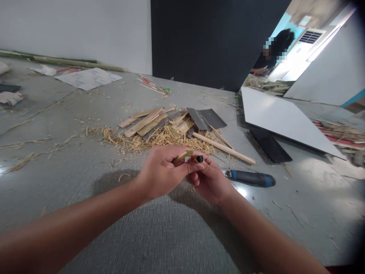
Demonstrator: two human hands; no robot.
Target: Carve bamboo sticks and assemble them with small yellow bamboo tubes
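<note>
My left hand [162, 167] is closed around a short bamboo strip [186, 153], whose pale end sticks up past the thumb. Pressed close to it, my right hand [215, 182] is closed on a slim tool with a black rounded end [199, 159] and a yellowish rim; the rest of it is hidden by fingers. Just beyond both hands lie curled bamboo shavings [159, 142] and split bamboo slats [145, 123]. A hammer [225, 147] with a wooden handle rests on the shavings. Right of my right hand is a blue-and-black tool handle [252, 178].
A dark folded sheet [207, 118] lies on the slats. Farther right are a black phone [270, 146] and a tilted white board [285, 118]. Printed paper [89, 78] and bamboo poles [65, 61] lie back left. A black panel [196, 42] stands behind; a person [273, 51] shows back right.
</note>
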